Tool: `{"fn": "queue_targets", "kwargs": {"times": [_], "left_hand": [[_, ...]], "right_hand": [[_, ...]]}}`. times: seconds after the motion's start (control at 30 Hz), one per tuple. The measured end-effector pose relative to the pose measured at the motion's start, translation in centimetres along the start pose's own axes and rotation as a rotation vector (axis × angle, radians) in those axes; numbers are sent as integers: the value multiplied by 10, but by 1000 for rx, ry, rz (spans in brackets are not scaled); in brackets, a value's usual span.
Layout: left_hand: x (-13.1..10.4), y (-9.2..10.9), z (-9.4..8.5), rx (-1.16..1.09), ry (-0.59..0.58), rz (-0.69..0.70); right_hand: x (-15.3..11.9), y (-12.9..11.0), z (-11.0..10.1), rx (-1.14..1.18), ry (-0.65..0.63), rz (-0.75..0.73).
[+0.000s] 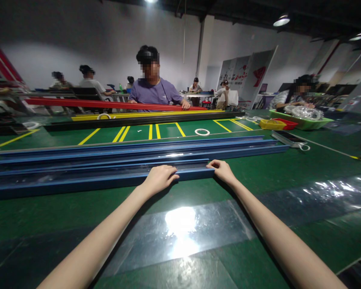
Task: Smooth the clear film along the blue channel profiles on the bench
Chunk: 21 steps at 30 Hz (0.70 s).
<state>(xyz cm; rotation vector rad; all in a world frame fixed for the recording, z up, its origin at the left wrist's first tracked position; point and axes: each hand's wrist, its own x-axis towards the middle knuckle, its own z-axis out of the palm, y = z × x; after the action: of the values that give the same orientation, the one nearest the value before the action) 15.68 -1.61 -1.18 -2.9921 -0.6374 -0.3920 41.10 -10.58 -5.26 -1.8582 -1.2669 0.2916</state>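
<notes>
A long blue channel profile (87, 180) with raised side walls lies nearest me on the green table, running off to the left. My left hand (161, 178) is closed over its near wall, a little short of the right end. At that right end, my right hand (223, 170) has thumb and fingers pinched on the channel's tip. Further blue channels (240, 151) lie just behind, parallel to the first and reaching farther right. Whether a small piece sits between my right fingertips is hidden.
Clear plastic film (210, 224) is spread on the green table (276, 172) before me. Beyond are a white ring (202, 132), a phone (289, 137), a yellow tray (273, 124) and a green basket (321, 120). Across the table, a person in purple (156, 90) handles a red strip (108, 104).
</notes>
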Motion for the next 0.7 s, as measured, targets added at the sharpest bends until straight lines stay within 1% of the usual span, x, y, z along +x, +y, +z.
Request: {"fn": "queue_targets", "kwargs": {"times": [0.5, 0.7], "left_hand": [[1, 4, -2, -32, 25, -82], [0, 5, -4, -132, 44, -88]], "right_hand": [[-2, -3, 0, -14, 3, -2], [-4, -5, 0, -31, 13, -9]]}}
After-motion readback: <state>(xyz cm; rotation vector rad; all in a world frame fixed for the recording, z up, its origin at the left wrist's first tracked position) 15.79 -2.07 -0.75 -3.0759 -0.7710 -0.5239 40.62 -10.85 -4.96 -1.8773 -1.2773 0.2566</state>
